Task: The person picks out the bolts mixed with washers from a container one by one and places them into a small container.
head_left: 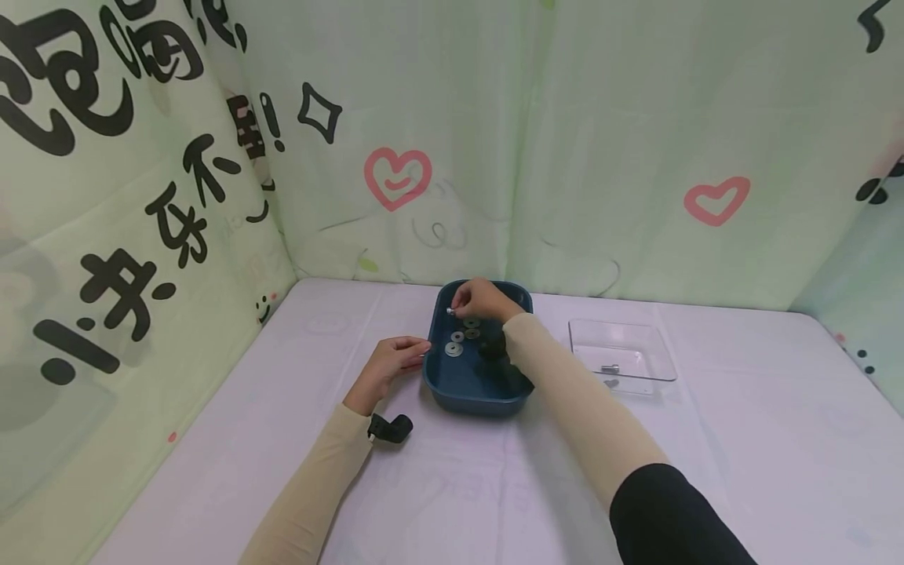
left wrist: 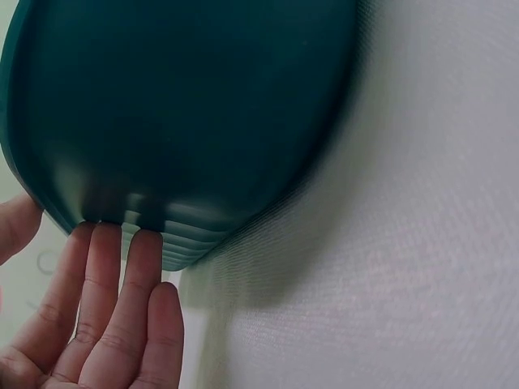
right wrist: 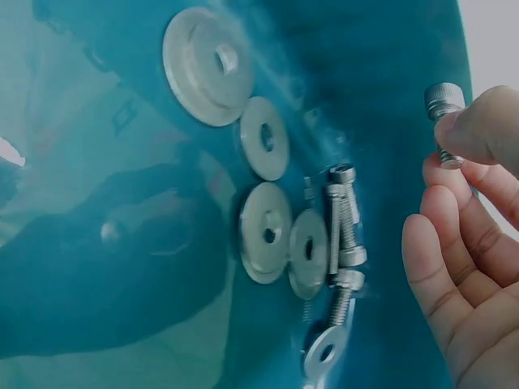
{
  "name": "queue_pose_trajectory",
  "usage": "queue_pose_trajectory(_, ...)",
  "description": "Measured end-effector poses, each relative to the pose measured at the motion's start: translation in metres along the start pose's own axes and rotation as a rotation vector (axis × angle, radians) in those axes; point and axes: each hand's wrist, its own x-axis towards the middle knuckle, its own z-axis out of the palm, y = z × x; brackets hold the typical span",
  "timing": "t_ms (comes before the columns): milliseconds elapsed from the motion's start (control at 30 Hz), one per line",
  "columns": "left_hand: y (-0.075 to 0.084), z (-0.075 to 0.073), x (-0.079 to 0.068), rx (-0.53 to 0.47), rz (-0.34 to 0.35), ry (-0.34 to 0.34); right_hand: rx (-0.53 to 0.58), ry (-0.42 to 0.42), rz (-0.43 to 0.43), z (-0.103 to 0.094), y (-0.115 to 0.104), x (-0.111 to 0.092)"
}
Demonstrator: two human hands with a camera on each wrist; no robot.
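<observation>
A dark blue plastic bin [head_left: 475, 404] stands at the middle of the table. My right hand [head_left: 483, 300] is over its far part, and thumb and finger pinch a socket head bolt [right wrist: 443, 99] with a knurled head and short thread. Below lie several flat washers [right wrist: 266, 231] and several bolts [right wrist: 347, 215] in a loose row on the bin floor. At the bin's left side, my left hand [head_left: 397, 361] touches the wall. In the left wrist view its fairly straight fingers [left wrist: 113, 300] rest against the outer wall, the thumb by the rim.
To the right of the bin stands a clear plastic box [head_left: 660, 345] with a small metal bolt [head_left: 610, 369] in it. A white cloth covers the table [head_left: 424, 502]. Printed curtains [head_left: 600, 141] hang behind and at both sides.
</observation>
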Motion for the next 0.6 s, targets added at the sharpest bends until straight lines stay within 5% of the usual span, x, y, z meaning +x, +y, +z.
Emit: queue_pose_trajectory(600, 0.001, 0.001, -0.002, 0.01, -0.004, -0.002, -0.003, -0.009, -0.146, -0.018, -0.022, -0.014)
